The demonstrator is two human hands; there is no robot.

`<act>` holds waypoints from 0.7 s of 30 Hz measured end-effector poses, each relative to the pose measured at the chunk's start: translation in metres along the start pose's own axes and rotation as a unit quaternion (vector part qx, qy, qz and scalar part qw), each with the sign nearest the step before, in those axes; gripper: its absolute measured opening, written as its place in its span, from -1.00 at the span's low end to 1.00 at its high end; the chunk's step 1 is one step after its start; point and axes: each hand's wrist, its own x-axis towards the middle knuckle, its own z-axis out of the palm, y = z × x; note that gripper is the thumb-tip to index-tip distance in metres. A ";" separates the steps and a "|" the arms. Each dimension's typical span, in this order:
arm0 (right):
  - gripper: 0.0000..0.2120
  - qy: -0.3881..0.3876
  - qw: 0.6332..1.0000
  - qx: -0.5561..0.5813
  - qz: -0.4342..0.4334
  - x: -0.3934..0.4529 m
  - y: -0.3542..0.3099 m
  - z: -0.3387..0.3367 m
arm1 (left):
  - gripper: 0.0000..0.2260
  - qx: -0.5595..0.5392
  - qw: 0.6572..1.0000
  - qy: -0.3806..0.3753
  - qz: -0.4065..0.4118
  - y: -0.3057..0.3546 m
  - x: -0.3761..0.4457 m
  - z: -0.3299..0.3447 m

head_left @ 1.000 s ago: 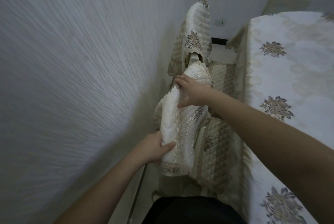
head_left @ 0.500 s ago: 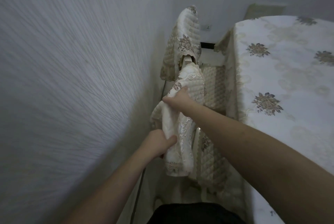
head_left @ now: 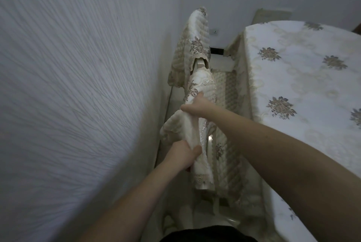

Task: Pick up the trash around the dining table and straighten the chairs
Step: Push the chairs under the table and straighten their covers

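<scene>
In the head view, the nearer chair (head_left: 197, 130) is seen standing in the narrow gap between the textured wall (head_left: 78, 85) and the dining table (head_left: 304, 89), its seat tucked toward the table edge. Its back is wrapped in a quilted, embroidered cover (head_left: 203, 165), which is bunched along the top. The cover near the lower end of the backrest is gripped by the left hand (head_left: 184, 156), the thumb curled over the fabric; the other fingers are hidden behind it. Higher up, the top edge is held by the right hand (head_left: 197, 107), fingers curled down over the far side and the thumb stretched out toward the wall. A second covered chair (head_left: 195, 46) stands farther along, close to the wall.

The cover is judged to be soft, light and loose, likely to slide or ruck if pulled alone. The frame beneath is judged stiff and moderately heavy, so a hold through the fabric onto the solid top rail, at both ends, is considered the surest. No trash can be made out in this view.
</scene>
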 end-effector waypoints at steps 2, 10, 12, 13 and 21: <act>0.04 0.000 1.000 -0.010 -0.014 -0.002 0.008 -0.004 | -0.61 0.007 1.000 -0.020 0.010 0.004 -0.001 0.007; 0.01 0.073 0.996 0.042 -0.012 -0.008 0.020 0.013 | -0.61 0.095 0.995 -0.002 0.041 0.006 0.008 0.014; -0.03 0.097 0.992 0.083 -0.007 -0.011 0.019 0.024 | -0.62 0.091 0.995 0.009 0.041 0.007 0.011 0.013; -0.02 0.098 0.991 0.096 -0.002 -0.014 0.019 0.029 | -0.62 0.098 0.994 0.013 0.036 0.007 0.012 0.012; 0.05 0.053 0.990 0.130 -0.021 -0.011 0.005 0.041 | -0.84 0.082 0.995 0.055 0.036 0.001 0.019 -0.015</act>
